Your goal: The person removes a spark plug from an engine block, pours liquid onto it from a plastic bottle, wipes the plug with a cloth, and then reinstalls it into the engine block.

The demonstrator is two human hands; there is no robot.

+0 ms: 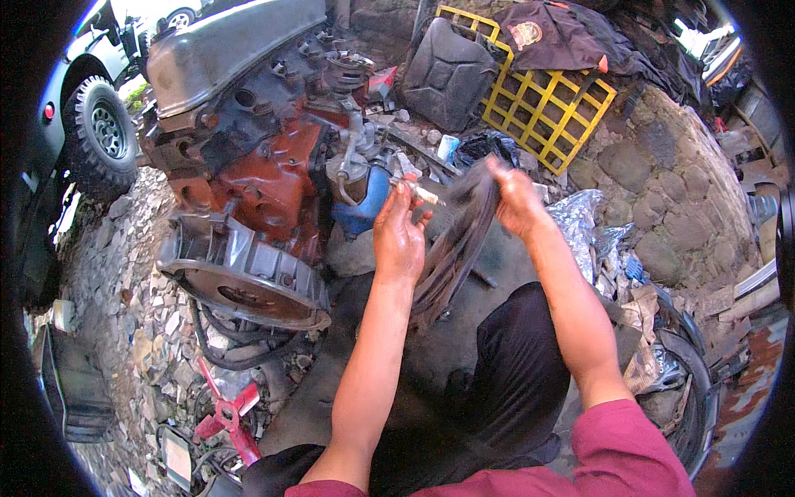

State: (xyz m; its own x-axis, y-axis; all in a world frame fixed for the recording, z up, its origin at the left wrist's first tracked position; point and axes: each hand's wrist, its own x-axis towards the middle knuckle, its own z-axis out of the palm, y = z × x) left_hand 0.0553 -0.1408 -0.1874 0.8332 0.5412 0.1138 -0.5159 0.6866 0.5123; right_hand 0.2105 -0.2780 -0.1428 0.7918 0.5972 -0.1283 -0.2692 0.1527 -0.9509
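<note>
My left hand [400, 233] is raised beside an engine block [267, 186], its fingers closed on a small whitish, metal-tipped part [426, 195] that looks like a spark plug. To its right, my right hand [514, 194] grips the top of a dark cloth rag [463, 233], which hangs down blurred between my forearms. Behind my left hand, a blue oil filter [371, 200] sits at the engine's side. The flywheel housing [245, 273] is at the engine's near end, left of my left forearm.
A red fan [228, 415] lies on the rubble at lower left. A yellow metal grille [549, 118] and a black seat back [448, 74] stand beyond the hands. Clear plastic [574, 223] and a tire [683, 373] are at right. A vehicle wheel [107, 129] stands at upper left.
</note>
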